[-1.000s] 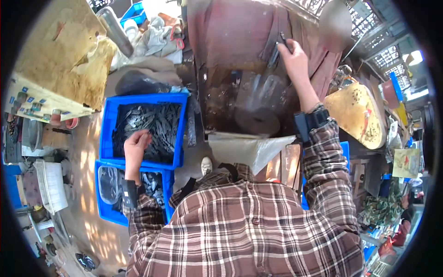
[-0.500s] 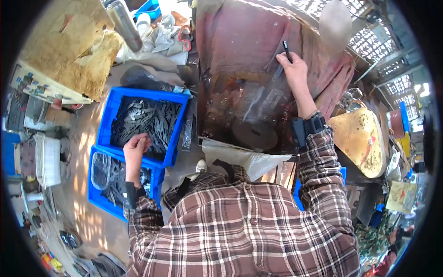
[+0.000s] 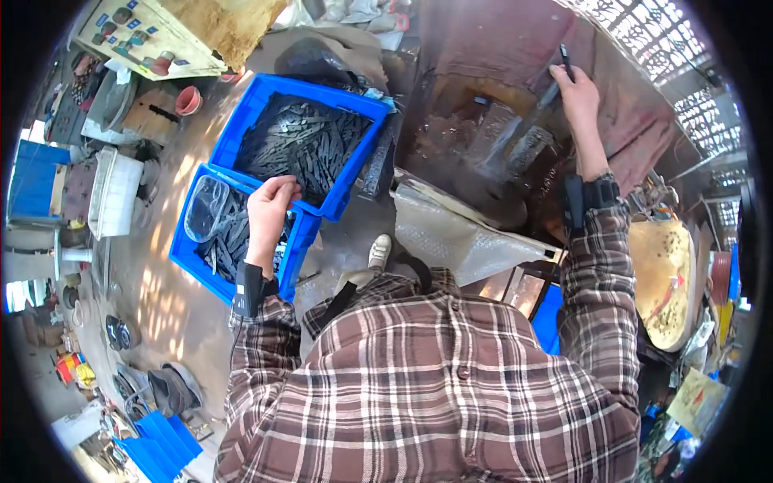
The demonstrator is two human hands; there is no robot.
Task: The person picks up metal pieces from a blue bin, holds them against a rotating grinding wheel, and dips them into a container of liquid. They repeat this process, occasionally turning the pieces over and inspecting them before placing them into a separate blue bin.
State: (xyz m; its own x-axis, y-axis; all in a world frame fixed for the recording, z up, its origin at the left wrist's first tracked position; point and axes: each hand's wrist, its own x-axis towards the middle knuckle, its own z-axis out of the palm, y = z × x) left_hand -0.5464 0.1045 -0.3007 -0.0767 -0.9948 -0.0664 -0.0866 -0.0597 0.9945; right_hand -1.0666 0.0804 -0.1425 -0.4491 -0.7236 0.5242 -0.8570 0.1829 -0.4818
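Observation:
My right hand (image 3: 581, 98) is closed round a slim black stick-like piece (image 3: 566, 58), its dark end jutting out past the fingers. It is over a wet, brown-stained basin (image 3: 451, 97), in which a round grey disc (image 3: 506, 205) lies partly hidden in shadow. A pale streak, perhaps a pipe or water, runs from near the hand toward the disc. My left hand (image 3: 272, 211) hovers by the shared edge of two blue crates, fingers pinched together; anything between them is hidden. The far blue crate (image 3: 233, 121) holds many thin dark strips (image 3: 310, 141). Similar strips lie in the near blue crate (image 3: 189, 256).
A clear plastic container (image 3: 207, 211) sits in the near crate. Pale plastic sheeting (image 3: 439, 241) hangs over the basin's near side. A reddish cloth (image 3: 515, 40) covers its far side. A control box with knobs (image 3: 145, 40) stands far left, a stained yellowish slab (image 3: 662, 282) at right.
The whole view has turned, so crates and basin sit higher and farther right. My left hand stays near the crates' shared edge. The right hand still grips the black piece over the basin.

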